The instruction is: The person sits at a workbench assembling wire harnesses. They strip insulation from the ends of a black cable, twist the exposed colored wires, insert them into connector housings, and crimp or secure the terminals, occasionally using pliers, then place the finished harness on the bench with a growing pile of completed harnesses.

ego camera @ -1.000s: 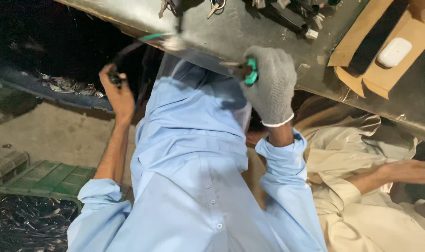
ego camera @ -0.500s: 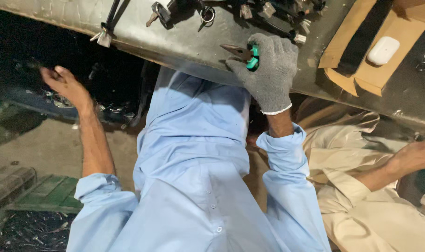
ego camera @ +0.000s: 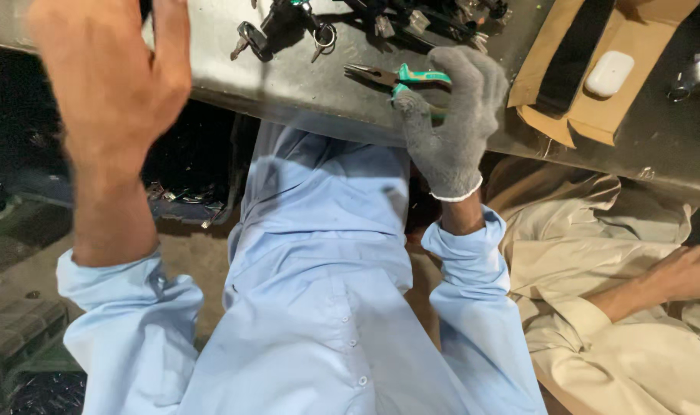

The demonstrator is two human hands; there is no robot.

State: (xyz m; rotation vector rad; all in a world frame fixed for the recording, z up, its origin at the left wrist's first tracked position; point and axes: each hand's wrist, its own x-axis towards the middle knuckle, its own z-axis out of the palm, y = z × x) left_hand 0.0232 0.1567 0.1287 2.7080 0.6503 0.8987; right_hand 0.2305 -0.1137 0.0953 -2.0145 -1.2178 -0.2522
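Pliers (ego camera: 396, 77) (green-handled) sit gripped in the gloved right hand (ego camera: 450, 123); left hand (ego camera: 111, 77) fingers loosely spread.

left hand (ego camera: 111, 84) — fingertips cut off at top | pliers (ego camera: 396, 77) handles — hidden in glove

An open brown cardboard box (ego camera: 573, 115) lies on the grey metal surface (ego camera: 288, 77), at its right end. Inside the box sit a small white rounded case (ego camera: 609, 73) and a black strip (ego camera: 573, 54) just beside it.
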